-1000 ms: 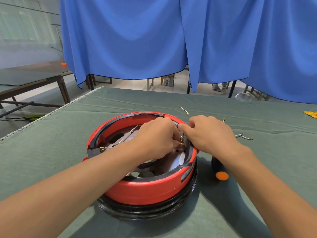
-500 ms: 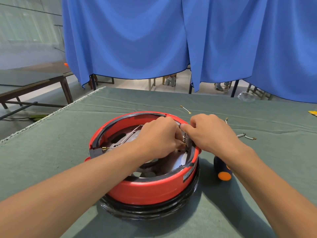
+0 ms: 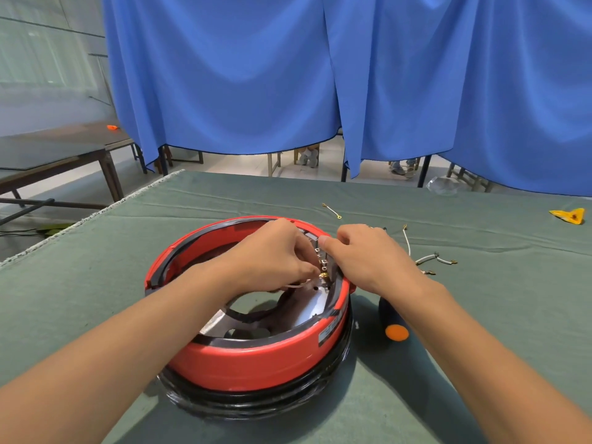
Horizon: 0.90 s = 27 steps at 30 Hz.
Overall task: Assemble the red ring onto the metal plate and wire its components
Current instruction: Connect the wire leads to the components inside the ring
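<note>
Both my hands are inside the far-right part of the red ring (image 3: pixel 256 363), which sits on the green-covered table (image 3: pixel 96 299) over a black base (image 3: pixel 256 402), with the metal plate (image 3: pixel 221 318) showing inside it. Left hand (image 3: pixel 272 257) has fingers curled, pinching a thin wire with a brass terminal (image 3: pixel 324 275) at its tip. Right hand (image 3: pixel 368 254) is curled over the ring's rim, thumb pressed on the small terminal block (image 3: pixel 322 257), steadying it. Versus a second ago my hands are in nearly the same grip, but the view has tipped lower and closer, and the brass tip now reads right at the lowest tab of the block, where before my fingers hid it more. I'd judge the ring is already seated and I'm mid-wiring, pushing this connector on; whether it is fully seated I cannot tell, too small. Spare white wires (image 3: pixel 429 259) lie on the cloth just right of my right hand, one more short wire (image 3: pixel 331 210) farther back, so several connections likely remain. Screwdriver with orange-capped handle (image 3: pixel 394 325) lies beside the ring under my right forearm. Yellow scrap (image 3: pixel 568 216) is far right, blue curtain (image 3: pixel 288 75) behind.
</note>
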Each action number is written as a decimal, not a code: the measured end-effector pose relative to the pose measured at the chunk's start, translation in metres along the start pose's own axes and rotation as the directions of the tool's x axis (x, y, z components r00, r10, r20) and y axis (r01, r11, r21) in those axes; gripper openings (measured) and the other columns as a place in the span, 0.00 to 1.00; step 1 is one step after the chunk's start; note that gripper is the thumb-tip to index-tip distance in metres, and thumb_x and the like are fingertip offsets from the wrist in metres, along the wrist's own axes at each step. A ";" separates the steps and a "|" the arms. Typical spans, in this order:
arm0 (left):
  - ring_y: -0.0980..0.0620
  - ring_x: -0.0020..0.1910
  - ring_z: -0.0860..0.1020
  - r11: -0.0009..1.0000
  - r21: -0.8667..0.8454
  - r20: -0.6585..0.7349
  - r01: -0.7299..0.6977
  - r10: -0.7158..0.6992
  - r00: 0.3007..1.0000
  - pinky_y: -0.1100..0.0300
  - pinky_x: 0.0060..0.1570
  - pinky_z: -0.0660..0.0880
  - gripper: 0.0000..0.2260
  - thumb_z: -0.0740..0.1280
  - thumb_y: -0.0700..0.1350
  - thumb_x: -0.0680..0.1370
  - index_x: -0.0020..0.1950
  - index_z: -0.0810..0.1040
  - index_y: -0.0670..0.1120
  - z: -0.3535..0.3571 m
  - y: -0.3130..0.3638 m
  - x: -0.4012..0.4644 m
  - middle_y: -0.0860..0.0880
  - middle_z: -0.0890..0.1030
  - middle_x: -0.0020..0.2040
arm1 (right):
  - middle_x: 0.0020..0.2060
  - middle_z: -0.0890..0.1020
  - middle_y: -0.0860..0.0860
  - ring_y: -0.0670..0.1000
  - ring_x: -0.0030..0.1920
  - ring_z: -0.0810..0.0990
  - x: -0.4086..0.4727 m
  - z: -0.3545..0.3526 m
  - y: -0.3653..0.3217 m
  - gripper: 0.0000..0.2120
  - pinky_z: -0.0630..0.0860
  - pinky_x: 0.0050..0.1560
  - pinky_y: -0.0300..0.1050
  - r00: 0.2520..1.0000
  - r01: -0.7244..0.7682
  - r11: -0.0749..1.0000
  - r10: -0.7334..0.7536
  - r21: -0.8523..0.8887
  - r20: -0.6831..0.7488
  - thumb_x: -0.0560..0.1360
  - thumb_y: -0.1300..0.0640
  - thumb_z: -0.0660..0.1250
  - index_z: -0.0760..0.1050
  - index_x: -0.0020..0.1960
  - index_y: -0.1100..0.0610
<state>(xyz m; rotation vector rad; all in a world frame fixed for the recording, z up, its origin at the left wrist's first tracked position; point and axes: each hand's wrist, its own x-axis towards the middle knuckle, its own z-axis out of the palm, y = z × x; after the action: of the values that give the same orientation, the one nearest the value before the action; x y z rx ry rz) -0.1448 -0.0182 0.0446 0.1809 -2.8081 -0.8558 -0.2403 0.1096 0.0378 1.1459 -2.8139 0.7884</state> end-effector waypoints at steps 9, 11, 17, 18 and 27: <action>0.58 0.19 0.71 0.991 0.003 -0.022 0.133 -0.133 0.991 0.68 0.23 0.67 0.13 0.68 0.46 0.76 0.33 0.81 0.43 -0.002 -0.002 0.000 0.50 0.80 0.26 | 0.38 0.76 0.52 0.58 0.44 0.75 0.002 0.002 0.002 0.21 0.68 0.41 0.49 1.000 -0.018 1.000 0.018 0.021 0.024 0.78 0.39 0.54 0.67 0.36 0.53; 0.55 0.19 0.70 0.989 -0.012 0.075 0.146 -0.144 0.987 0.68 0.22 0.66 0.15 0.66 0.45 0.77 0.33 0.81 0.40 0.001 0.000 -0.002 0.48 0.80 0.26 | 0.37 0.75 0.51 0.57 0.44 0.75 0.003 0.002 0.002 0.21 0.68 0.41 0.49 1.000 -0.015 1.000 0.015 0.016 0.019 0.78 0.39 0.54 0.67 0.35 0.53; 0.53 0.21 0.72 0.996 -0.038 0.096 0.087 -0.083 0.992 0.69 0.25 0.67 0.16 0.65 0.41 0.78 0.30 0.79 0.42 0.004 0.002 -0.002 0.50 0.79 0.27 | 0.34 0.72 0.50 0.57 0.42 0.73 0.004 0.004 0.004 0.20 0.66 0.39 0.48 1.000 0.016 1.000 -0.016 0.001 0.005 0.79 0.41 0.54 0.65 0.35 0.53; 0.54 0.21 0.72 0.996 -0.035 0.097 0.085 -0.081 0.992 0.69 0.25 0.67 0.15 0.65 0.41 0.78 0.31 0.79 0.41 0.005 0.002 -0.001 0.50 0.79 0.27 | 0.34 0.72 0.50 0.57 0.42 0.73 0.004 0.004 0.004 0.20 0.66 0.39 0.48 1.000 0.021 1.000 -0.021 -0.010 0.000 0.79 0.41 0.54 0.65 0.35 0.52; 0.53 0.20 0.73 0.992 -0.064 0.087 0.107 -0.101 0.991 0.70 0.22 0.65 0.15 0.65 0.42 0.77 0.32 0.79 0.38 0.004 0.001 -0.005 0.48 0.80 0.27 | 0.36 0.76 0.50 0.56 0.42 0.75 0.001 0.005 0.003 0.21 0.67 0.38 0.47 1.000 -0.016 1.000 0.017 0.022 -0.019 0.77 0.38 0.56 0.67 0.35 0.53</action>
<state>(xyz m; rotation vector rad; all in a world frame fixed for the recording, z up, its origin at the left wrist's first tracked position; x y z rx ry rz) -0.1412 -0.0141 0.0411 0.2898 -2.8626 -1.0031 -0.2422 0.1092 0.0324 1.1133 -2.8093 0.8295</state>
